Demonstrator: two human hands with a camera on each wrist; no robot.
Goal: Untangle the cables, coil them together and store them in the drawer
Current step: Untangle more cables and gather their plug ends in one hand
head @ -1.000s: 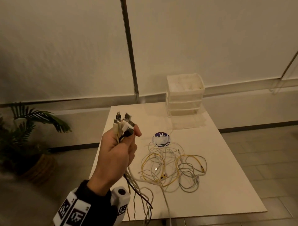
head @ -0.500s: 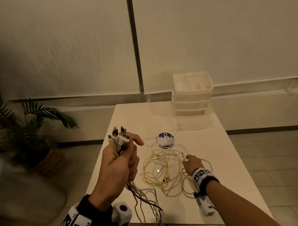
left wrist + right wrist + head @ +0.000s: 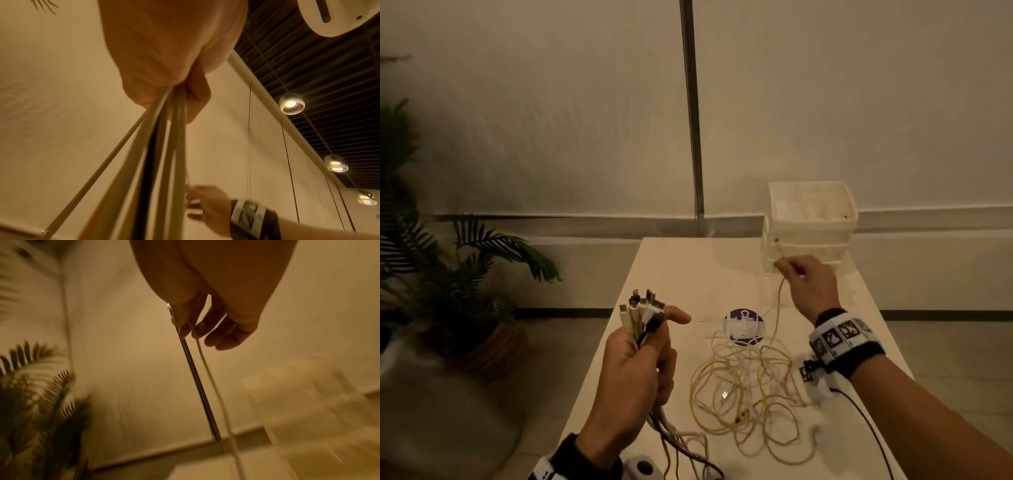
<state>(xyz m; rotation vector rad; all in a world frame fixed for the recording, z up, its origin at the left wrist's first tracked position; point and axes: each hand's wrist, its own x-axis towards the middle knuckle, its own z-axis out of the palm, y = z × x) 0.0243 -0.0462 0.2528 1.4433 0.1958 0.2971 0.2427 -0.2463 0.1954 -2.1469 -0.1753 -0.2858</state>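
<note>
My left hand (image 3: 640,359) is raised over the table's left edge and grips a bundle of cable ends (image 3: 642,311), white, beige and black, with the plugs sticking up; the cables (image 3: 164,146) hang down from the fist. A tangle of yellow and white cables (image 3: 746,387) lies on the white table (image 3: 859,308). My right hand (image 3: 804,281) is lifted in front of the drawer unit (image 3: 811,226) and pinches one thin pale cable (image 3: 777,301) near its plug end; that cable (image 3: 207,369) trails down to the tangle.
A round purple and white sticker roll (image 3: 744,327) sits on the table behind the tangle. The translucent drawer unit stands at the far right of the table. A potted palm (image 3: 465,274) stands on the floor to the left.
My right hand came in, took a pale cable end out of the tangle and lifted it up toward the drawer unit. The left hand keeps its hold on the bundle.
</note>
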